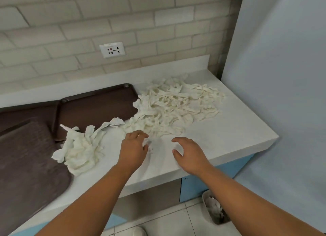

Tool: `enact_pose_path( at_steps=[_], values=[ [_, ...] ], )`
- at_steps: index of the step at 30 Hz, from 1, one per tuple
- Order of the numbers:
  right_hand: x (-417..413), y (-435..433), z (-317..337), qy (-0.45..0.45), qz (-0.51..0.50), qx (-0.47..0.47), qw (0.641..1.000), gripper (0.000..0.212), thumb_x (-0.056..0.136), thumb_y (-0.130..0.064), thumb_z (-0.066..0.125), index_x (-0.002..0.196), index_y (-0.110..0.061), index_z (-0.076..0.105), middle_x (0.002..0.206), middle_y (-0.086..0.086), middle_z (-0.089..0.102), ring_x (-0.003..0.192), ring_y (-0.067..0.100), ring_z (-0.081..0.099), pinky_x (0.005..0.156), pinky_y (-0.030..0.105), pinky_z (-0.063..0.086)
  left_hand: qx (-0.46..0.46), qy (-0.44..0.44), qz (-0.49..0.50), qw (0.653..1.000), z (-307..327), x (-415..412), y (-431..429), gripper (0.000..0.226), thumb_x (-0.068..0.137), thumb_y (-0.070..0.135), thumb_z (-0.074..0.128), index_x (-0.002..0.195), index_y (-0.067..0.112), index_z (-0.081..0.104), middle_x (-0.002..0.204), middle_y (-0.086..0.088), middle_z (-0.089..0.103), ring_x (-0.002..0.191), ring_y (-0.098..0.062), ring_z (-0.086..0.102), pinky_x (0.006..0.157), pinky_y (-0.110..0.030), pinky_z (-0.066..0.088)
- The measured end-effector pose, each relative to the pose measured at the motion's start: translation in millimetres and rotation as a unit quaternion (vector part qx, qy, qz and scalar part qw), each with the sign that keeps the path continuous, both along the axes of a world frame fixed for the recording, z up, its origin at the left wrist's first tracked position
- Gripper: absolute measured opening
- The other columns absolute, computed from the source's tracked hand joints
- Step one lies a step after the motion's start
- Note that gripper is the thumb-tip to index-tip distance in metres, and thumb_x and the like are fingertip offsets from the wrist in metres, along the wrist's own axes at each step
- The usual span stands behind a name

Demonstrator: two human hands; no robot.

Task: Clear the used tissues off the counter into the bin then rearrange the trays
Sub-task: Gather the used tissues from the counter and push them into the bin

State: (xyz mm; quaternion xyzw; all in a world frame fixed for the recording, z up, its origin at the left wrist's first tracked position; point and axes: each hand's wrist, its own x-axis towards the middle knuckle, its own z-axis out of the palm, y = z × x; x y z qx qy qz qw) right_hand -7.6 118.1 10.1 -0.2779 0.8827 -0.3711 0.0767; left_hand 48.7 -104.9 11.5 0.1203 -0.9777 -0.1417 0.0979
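A wide heap of crumpled white tissues (174, 105) covers the back right of the white counter (229, 138). A smaller clump of tissues (81, 147) lies at the left, partly on a tray's edge. My left hand (134, 149) hovers over the counter just in front of the big heap, fingers loosely curled and holding nothing. My right hand (188, 154) is beside it, fingers spread and bent, also holding nothing. A small white bin (216, 209) with tissues inside stands on the floor below the counter's right end.
Three dark brown trays lie at the left: one at the back (98, 105), one behind it at the far left (26, 114), one textured in front (26, 165). A wall socket (112, 49) sits on the tiled wall. A pale wall closes the right side.
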Motion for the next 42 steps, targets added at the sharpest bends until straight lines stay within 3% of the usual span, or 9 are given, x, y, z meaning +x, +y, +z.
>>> enact_pose_path(
  at_steps=[6, 13, 21, 23, 26, 29, 32, 36, 42],
  values=[
    [1.5, -71.4, -14.7, -0.02, 0.009, 0.053, 0.998, 0.043, 0.095, -0.035, 0.056, 0.136, -0.024, 0.051, 0.137, -0.002, 0.055, 0.126, 0.018, 0.048, 0.106, 0.032, 0.037, 0.007, -0.04, 0.002, 0.999, -12.5, -2.9, -68.2, 0.052, 0.088, 0.03, 0.07, 0.137, 0.022, 0.054, 0.137, 0.0, 0.055, 0.119, -0.027, 0.051, 0.098, -0.039, 0.045],
    [-7.4, -126.8, -22.5, 0.03, -0.018, 0.143, 0.989, 0.042, 0.092, -0.044, 0.057, 0.132, -0.031, 0.055, 0.121, -0.009, 0.063, 0.116, 0.02, 0.051, 0.093, 0.036, 0.042, 0.142, -0.019, -0.048, 0.988, -8.0, -19.8, -111.3, 0.005, 0.094, 0.024, 0.064, 0.097, 0.023, 0.068, 0.093, 0.009, 0.062, 0.077, -0.005, 0.056, 0.072, -0.02, 0.043],
    [-14.6, -168.7, -11.5, -0.063, -0.101, -0.081, 0.99, 0.021, 0.096, -0.013, 0.052, 0.108, -0.019, 0.068, 0.086, -0.005, 0.068, 0.071, 0.01, 0.06, 0.07, 0.026, 0.05, 0.326, 0.027, -0.045, 0.944, 45.7, -40.4, -136.1, 0.004, 0.094, 0.023, 0.067, 0.092, 0.027, 0.068, 0.078, 0.005, 0.071, 0.065, -0.007, 0.069, 0.067, -0.019, 0.056],
    [-18.8, -179.8, 2.2, -0.197, -0.145, -0.197, 0.95, 0.026, 0.098, -0.016, 0.044, 0.116, -0.018, 0.062, 0.096, 0.003, 0.07, 0.071, 0.017, 0.063, 0.067, 0.027, 0.049, 0.353, 0.054, -0.061, 0.932, 55.7, -45.3, -139.1, 0.006, 0.092, 0.019, 0.069, 0.092, 0.024, 0.07, 0.078, 0.002, 0.071, 0.068, -0.008, 0.07, 0.066, -0.014, 0.053],
    [-25.4, -192.6, 22.7, -0.451, -0.142, -0.402, 0.784, 0.045, 0.1, -0.039, 0.036, 0.127, -0.009, 0.057, 0.119, 0.018, 0.066, 0.089, 0.037, 0.066, 0.081, 0.047, 0.054, 0.354, 0.071, -0.102, 0.927, 62.6, -51.0, -139.0, 0.008, 0.088, 0.016, 0.073, 0.094, 0.021, 0.075, 0.082, 0.006, 0.072, 0.075, -0.008, 0.07, 0.071, -0.016, 0.054],
    [-29.9, -201.0, 36.1, -0.514, -0.081, -0.456, 0.722, 0.058, 0.098, -0.059, 0.031, 0.129, -0.017, 0.056, 0.124, 0.016, 0.065, 0.107, 0.036, 0.065, 0.097, 0.056, 0.049, 0.298, 0.095, -0.17, 0.934, 57.2, -52.7, -128.8, 0.013, 0.084, 0.007, 0.075, 0.092, 0.017, 0.077, 0.095, 0.008, 0.069, 0.081, -0.004, 0.066, 0.077, -0.016, 0.053],
    [-31.6, -209.6, 45.3, -0.488, -0.096, -0.473, 0.727, 0.044, 0.105, -0.037, 0.032, 0.1, -0.011, 0.067, 0.097, 0.011, 0.07, 0.089, 0.022, 0.069, 0.077, 0.039, 0.056, 0.298, 0.097, -0.2, 0.928, 47.1, -53.2, -116.3, 0.024, 0.081, 0.002, 0.074, 0.099, 0.018, 0.072, 0.089, 0.009, 0.07, 0.082, -0.003, 0.066, 0.08, -0.02, 0.055],
    [-36.5, -211.6, 43.0, -0.374, -0.207, -0.379, 0.821, 0.028, 0.098, -0.011, 0.038, 0.085, -0.007, 0.063, 0.072, 0.004, 0.064, 0.064, 0.015, 0.058, 0.054, 0.028, 0.047, 0.218, 0.104, -0.206, 0.948, 39.0, -58.5, -112.6, 0.027, 0.08, 0.021, 0.078, 0.1, 0.028, 0.063, 0.085, 0.023, 0.066, 0.091, 0.006, 0.055, 0.088, -0.017, 0.042],
    [-44.8, -185.8, 36.0, -0.314, -0.321, -0.34, 0.826, 0.029, 0.098, -0.03, 0.051, 0.072, -0.016, 0.049, 0.061, -0.001, 0.042, 0.048, 0.013, 0.034, 0.046, 0.028, 0.034, 0.223, 0.08, -0.118, 0.964, 18.9, -68.4, -130.5, 0.008, 0.093, 0.028, 0.063, 0.1, 0.024, 0.065, 0.093, 0.013, 0.066, 0.081, -0.004, 0.058, 0.075, -0.019, 0.047]
  ],
)
